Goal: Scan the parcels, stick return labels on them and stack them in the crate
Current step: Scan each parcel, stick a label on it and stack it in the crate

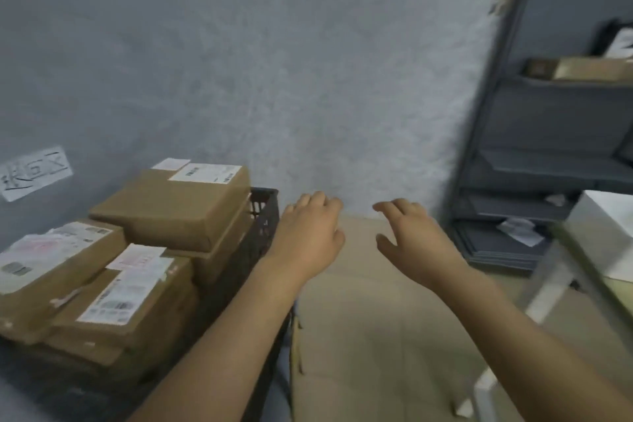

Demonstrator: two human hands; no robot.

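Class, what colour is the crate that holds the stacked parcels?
The crate is black, with a perforated wall, seen best in the head view beside the brown cardboard parcels.

The labels on the parcels [171,209] and the wall sign [34,173] are too blurred to read.

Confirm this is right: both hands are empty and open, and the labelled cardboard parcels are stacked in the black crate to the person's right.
Wrong side. The head view shows the parcels stacked in the black crate to the person's left. The left hand and right hand are indeed empty and open.
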